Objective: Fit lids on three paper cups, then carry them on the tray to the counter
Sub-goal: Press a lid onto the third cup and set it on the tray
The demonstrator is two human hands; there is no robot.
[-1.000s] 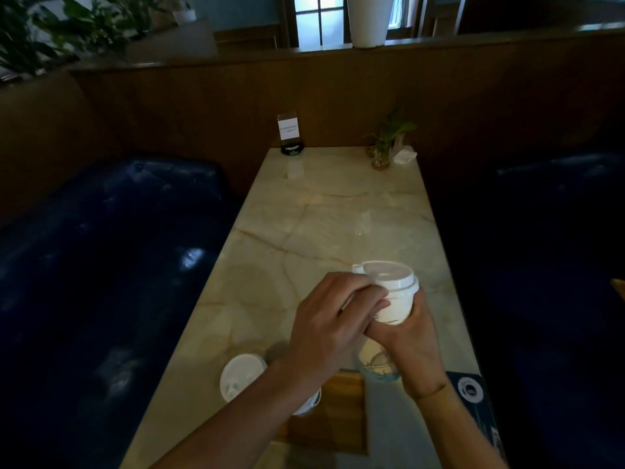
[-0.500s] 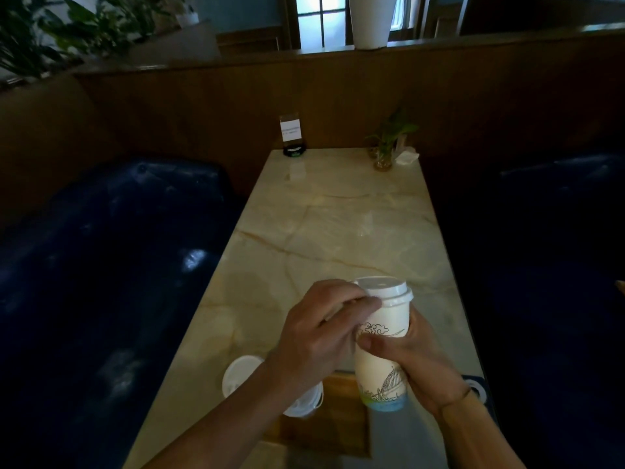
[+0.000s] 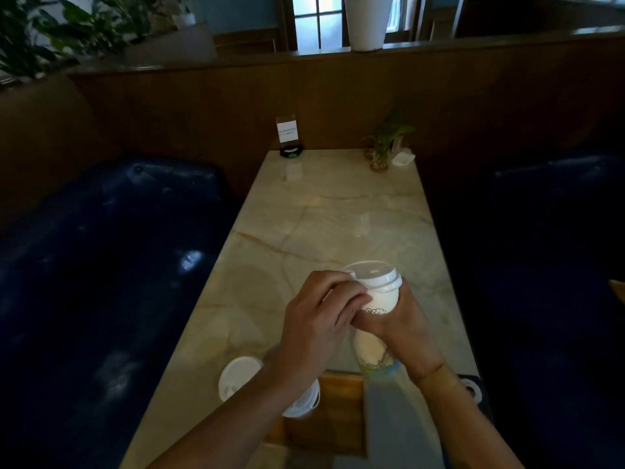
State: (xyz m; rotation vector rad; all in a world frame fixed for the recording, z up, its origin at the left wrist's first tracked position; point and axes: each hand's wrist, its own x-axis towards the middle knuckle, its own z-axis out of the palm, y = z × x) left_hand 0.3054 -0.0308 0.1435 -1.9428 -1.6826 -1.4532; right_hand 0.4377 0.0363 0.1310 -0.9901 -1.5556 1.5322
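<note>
Over the near end of the glossy, cream, brown-veined marble bench, a tall white paper cup with line drawings and a blue-green band at its foot is held up, leaning away from the person. The right hand is wrapped round its smooth wall from the right, fingers curled about the upper half. The left hand curls in from the left, its fingertips pinching the rim of the white domed plastic lid sitting on the cup's mouth. Beneath the left forearm, by the bench's near left edge, stand two more white lidded cups, partly hidden. A flat wooden tray lies at the near edge. At the far end stand a small card holder and a leafy sprig in a glass jar.
</note>
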